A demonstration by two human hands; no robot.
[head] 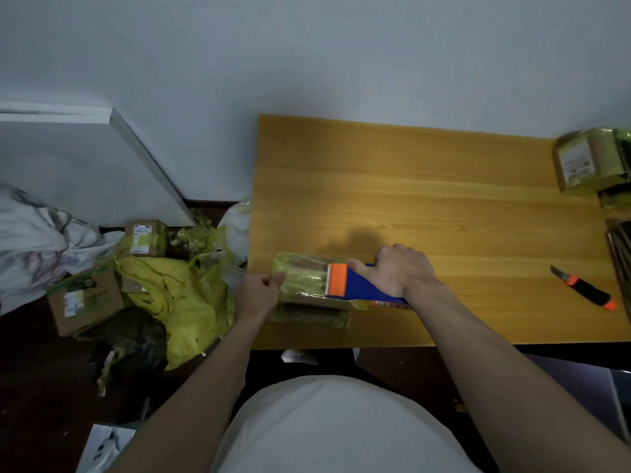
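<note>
A box (304,279) wrapped in yellow-green tape is being taped at the near left corner of the counter (444,199). The dispenser (355,286) is gripped by the right hand (397,271), fingers curled tight round its blue handle, and its orange blade end is laid on the box's top. The box's left end is pinched by the left hand (259,290), thumb on top; next, it is judged, the dispenser must be drawn across and the tape torn on the blade while the box is held steady.
</note>
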